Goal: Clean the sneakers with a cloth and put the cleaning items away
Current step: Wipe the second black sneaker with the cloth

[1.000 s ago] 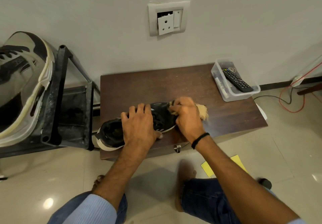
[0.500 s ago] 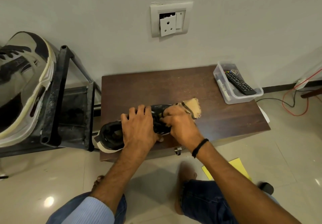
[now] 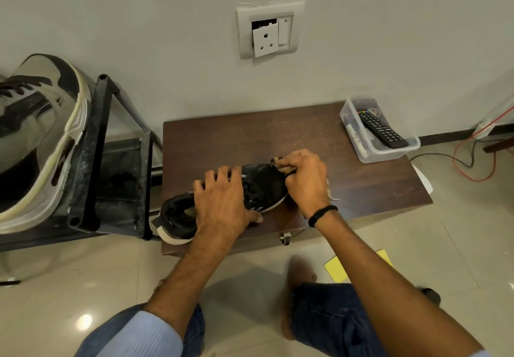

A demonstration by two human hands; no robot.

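My left hand point(image 3: 222, 201) gripping the black sneaker point(image 3: 264, 184) at six o'clock on the desk point(image 3: 250, 139), my right hand point(image 3: 304, 181) clenched round a beige cloth point(image 3: 276, 160) at its toe

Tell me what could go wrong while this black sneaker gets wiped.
1. The black sneaker has its heel right at the table corner. If the hold of the left hand loosens, a hard wipe might tip it to the floor.
2. The cloth is bunched inside the right hand, so it may slip out.
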